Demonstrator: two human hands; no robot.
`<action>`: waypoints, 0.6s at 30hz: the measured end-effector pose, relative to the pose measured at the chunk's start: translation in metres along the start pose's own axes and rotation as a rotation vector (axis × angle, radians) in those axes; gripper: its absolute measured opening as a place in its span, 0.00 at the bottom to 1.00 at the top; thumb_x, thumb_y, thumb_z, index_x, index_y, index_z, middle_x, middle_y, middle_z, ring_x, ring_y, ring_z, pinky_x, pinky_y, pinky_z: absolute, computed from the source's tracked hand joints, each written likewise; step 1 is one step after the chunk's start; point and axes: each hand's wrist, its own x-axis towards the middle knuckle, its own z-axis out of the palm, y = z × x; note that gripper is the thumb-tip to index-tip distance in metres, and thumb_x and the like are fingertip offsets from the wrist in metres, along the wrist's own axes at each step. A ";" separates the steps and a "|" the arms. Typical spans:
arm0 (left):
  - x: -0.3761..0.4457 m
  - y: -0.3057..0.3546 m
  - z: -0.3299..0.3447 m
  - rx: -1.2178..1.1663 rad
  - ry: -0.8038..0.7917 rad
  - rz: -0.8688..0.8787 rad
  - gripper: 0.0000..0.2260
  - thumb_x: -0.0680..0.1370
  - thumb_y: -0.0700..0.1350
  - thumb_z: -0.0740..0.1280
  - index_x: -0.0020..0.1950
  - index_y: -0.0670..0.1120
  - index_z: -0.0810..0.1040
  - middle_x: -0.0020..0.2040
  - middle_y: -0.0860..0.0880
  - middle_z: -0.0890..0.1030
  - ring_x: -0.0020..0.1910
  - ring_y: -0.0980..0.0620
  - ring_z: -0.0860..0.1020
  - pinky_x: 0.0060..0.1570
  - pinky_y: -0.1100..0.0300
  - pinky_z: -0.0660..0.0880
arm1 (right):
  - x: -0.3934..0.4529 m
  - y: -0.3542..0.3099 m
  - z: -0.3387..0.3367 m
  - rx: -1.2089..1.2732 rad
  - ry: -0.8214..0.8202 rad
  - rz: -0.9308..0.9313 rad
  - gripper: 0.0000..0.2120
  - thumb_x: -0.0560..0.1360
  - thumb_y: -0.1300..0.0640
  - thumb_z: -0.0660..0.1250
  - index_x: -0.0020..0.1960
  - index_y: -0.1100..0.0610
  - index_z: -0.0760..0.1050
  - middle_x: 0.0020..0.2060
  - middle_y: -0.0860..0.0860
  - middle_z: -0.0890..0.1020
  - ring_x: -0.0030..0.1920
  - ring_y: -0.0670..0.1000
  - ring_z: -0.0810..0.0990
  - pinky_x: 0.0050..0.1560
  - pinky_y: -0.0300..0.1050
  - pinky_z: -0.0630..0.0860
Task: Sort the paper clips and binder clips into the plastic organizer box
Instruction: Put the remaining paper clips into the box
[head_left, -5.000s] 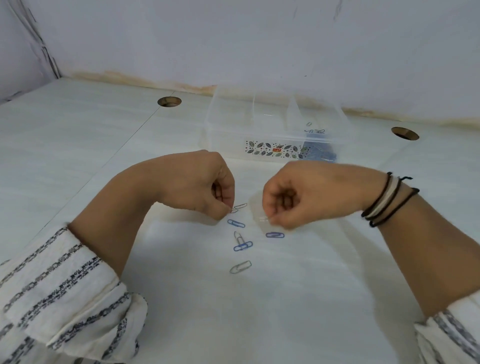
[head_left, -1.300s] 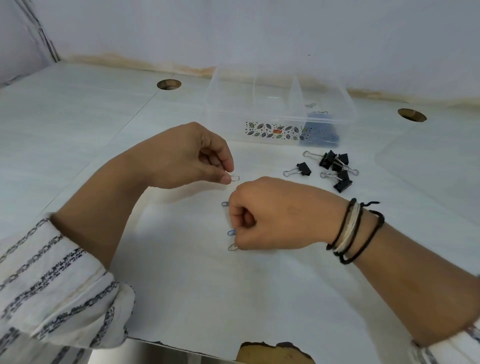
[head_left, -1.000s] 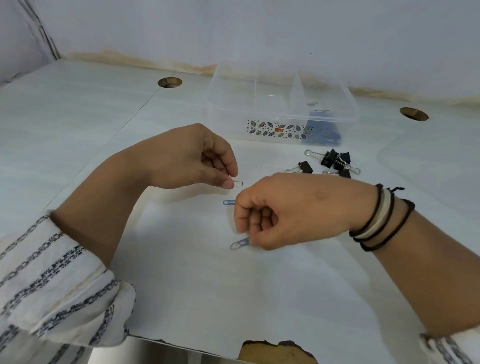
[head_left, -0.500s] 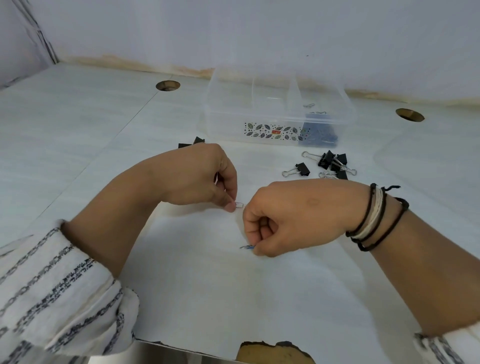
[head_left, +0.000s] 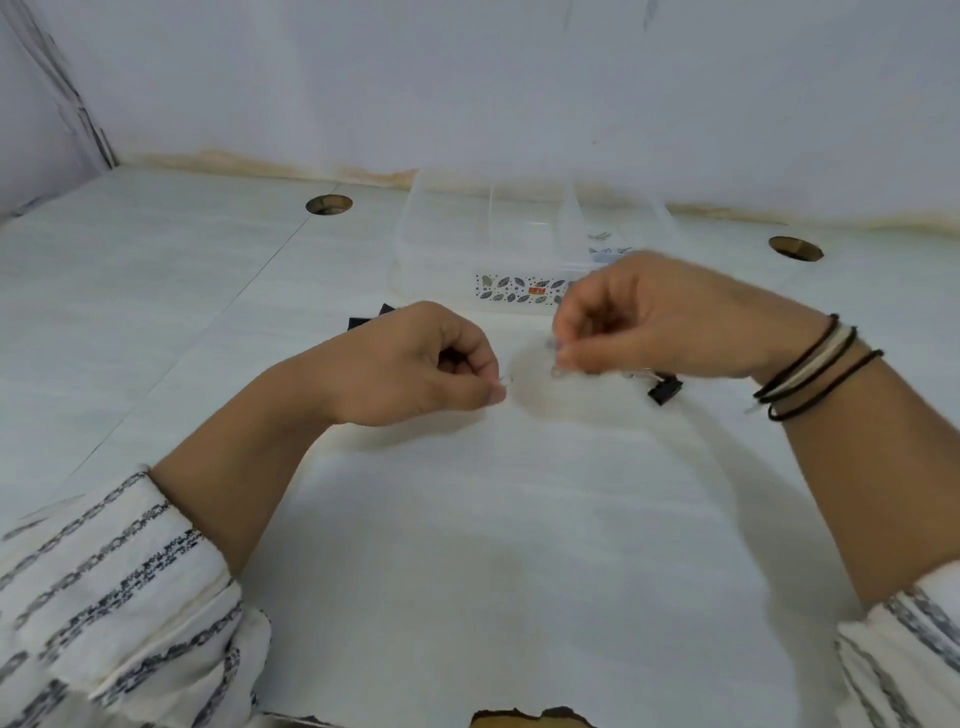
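My left hand (head_left: 415, 364) is closed, pinching a silver paper clip (head_left: 505, 380) at the fingertips just above the table. My right hand (head_left: 649, 317) is raised in front of the organizer, closed on several paper clips (head_left: 555, 364) that peek out below the fingers. The clear plastic organizer box (head_left: 441, 249) stands behind both hands, with a leaf-pattern label on its front; a few clips lie in its right compartment (head_left: 602, 244). One black binder clip (head_left: 665, 389) shows under my right wrist, and another (head_left: 369, 318) lies behind my left hand.
Two round cable holes (head_left: 328, 203) (head_left: 795, 247) are cut in the white table near the back wall. A wall rises right behind the box. The table's front edge (head_left: 530, 719) has a chipped spot.
My right hand has lifted off the table with the gathered paper clips and moved back toward the box. The loose clips on the table in front of me are gone. My left hand keeps its clip.
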 end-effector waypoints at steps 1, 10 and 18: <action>0.004 0.004 0.000 -0.056 0.039 0.017 0.07 0.78 0.46 0.74 0.41 0.46 0.83 0.29 0.55 0.73 0.29 0.57 0.69 0.32 0.68 0.67 | -0.002 0.008 -0.012 0.043 0.147 0.002 0.03 0.74 0.57 0.75 0.42 0.54 0.83 0.35 0.49 0.83 0.35 0.45 0.77 0.41 0.38 0.74; 0.105 0.073 0.000 -0.163 0.475 0.172 0.08 0.78 0.46 0.74 0.42 0.43 0.83 0.28 0.55 0.76 0.22 0.60 0.69 0.24 0.67 0.68 | 0.037 0.073 -0.044 -0.123 0.890 0.129 0.05 0.74 0.53 0.75 0.45 0.54 0.85 0.38 0.47 0.82 0.36 0.39 0.76 0.41 0.33 0.70; 0.164 0.081 0.004 0.073 0.645 0.123 0.09 0.77 0.50 0.76 0.51 0.46 0.87 0.45 0.49 0.86 0.34 0.59 0.78 0.37 0.65 0.72 | 0.024 0.088 -0.037 -0.123 1.186 0.062 0.07 0.78 0.54 0.69 0.51 0.53 0.85 0.46 0.46 0.79 0.40 0.40 0.77 0.46 0.34 0.73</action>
